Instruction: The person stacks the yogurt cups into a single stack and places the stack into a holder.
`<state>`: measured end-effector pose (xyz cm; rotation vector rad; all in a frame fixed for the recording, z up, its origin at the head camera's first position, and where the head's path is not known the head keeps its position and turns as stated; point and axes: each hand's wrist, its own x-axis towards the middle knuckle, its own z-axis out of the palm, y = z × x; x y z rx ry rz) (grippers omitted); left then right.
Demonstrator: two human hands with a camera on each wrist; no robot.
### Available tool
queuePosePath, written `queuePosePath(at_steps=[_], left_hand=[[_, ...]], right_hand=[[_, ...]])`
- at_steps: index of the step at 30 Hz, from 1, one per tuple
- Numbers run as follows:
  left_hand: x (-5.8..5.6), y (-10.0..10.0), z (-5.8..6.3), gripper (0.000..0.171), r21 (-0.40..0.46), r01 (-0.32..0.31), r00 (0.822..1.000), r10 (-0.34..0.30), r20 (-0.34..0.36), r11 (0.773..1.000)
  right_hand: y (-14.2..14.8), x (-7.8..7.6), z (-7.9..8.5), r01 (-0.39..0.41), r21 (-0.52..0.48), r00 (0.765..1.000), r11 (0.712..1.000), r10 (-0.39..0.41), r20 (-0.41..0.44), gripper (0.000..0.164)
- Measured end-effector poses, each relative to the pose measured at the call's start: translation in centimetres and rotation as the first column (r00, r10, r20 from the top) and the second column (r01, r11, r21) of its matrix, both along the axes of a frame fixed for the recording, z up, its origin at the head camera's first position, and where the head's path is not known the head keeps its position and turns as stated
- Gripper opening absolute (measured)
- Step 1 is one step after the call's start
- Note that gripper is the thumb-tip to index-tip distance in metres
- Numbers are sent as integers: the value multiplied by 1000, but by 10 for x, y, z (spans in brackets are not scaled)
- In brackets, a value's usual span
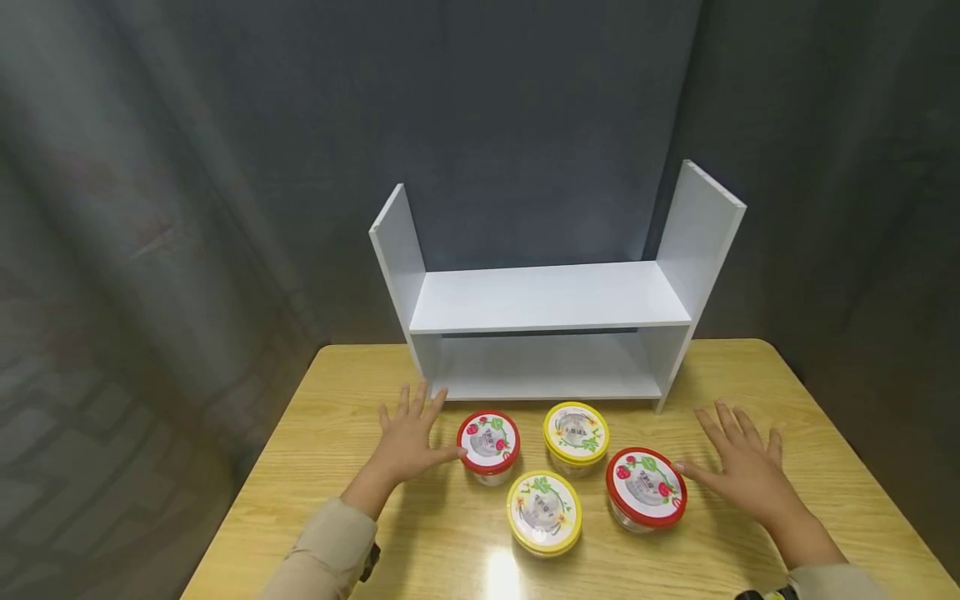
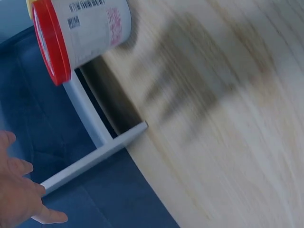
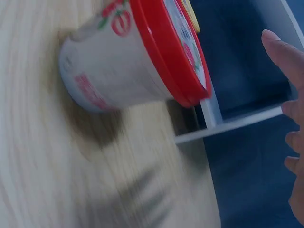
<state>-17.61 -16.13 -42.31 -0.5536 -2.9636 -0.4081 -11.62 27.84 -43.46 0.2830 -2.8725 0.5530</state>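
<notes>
Four lidded tubs would be several: two have red lids and two have yellow lids. My left hand [image 1: 408,443] hovers with fingers spread, its thumb beside the left red-lidded tub [image 1: 488,442]. On the other side my right hand [image 1: 750,475] is spread too, its thumb close to the right red-lidded tub [image 1: 647,488]; whether it touches cannot be told. Between them stand the back yellow-lidded tub [image 1: 576,433] and the front yellow-lidded tub [image 1: 544,512]. Each wrist view shows a white tub body under a red lid, apart from the fingers.
A white two-level shelf [image 1: 551,298] with upright side panels stands at the back of the wooden table [image 1: 352,400]. Behind it hangs a dark grey curtain [image 1: 540,125]. The tubs are grouped just before the shelf.
</notes>
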Motion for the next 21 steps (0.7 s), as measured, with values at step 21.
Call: queuePosePath(at_steps=[21], left_hand=[[2,30,-27,99,195,30,993,-51,103,980]], right_hand=[[-33,16,-35,-47,-277,993,960,73,88,88]])
